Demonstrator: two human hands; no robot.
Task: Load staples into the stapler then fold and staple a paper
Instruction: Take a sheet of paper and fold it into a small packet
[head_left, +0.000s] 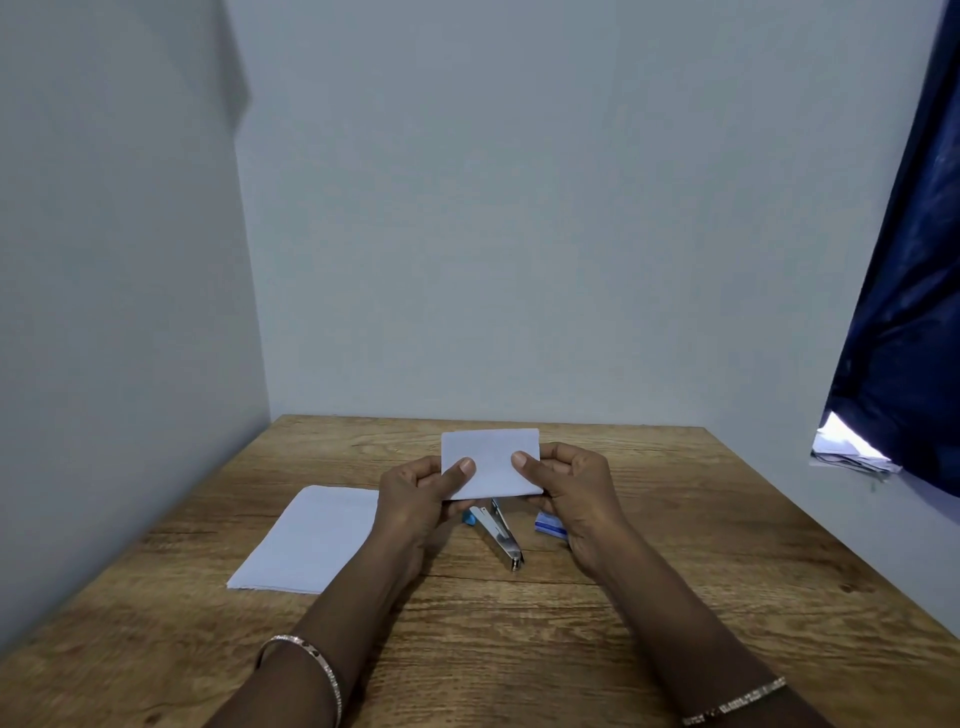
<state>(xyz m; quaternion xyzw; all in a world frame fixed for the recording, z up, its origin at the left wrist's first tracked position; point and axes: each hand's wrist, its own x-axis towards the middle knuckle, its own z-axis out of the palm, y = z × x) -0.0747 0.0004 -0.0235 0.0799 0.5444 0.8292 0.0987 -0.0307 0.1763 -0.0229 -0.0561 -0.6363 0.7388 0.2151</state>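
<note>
The folded paper (491, 460) is a small, plain white rectangle, wider than tall, with crisp edges. It is held up off the surface (519, 649) between the two hands, its face turned toward the person. The left hand (421, 493) pinches its lower left part, thumb on the front and curled fingers behind. The right hand (576, 493) grips its right edge the same way, thumb pressed on the front.

Just below the paper, between the two hands, the stapler (498, 535) lies on the surface. It is silver metal with a blue piece at the far end, and its arms look spread apart; the paper's lower edge hides its far tip. A small blue and white staple box (549, 524) lies just beside the right hand's palm, partly hidden by it. Left of the left hand a stack of white sheets (311, 540) lies flat, its right edge covered by that wrist. Each wrist wears a bracelet (311, 660). Far to the right of the right hand hangs a dark blue curtain (909, 312).
</note>
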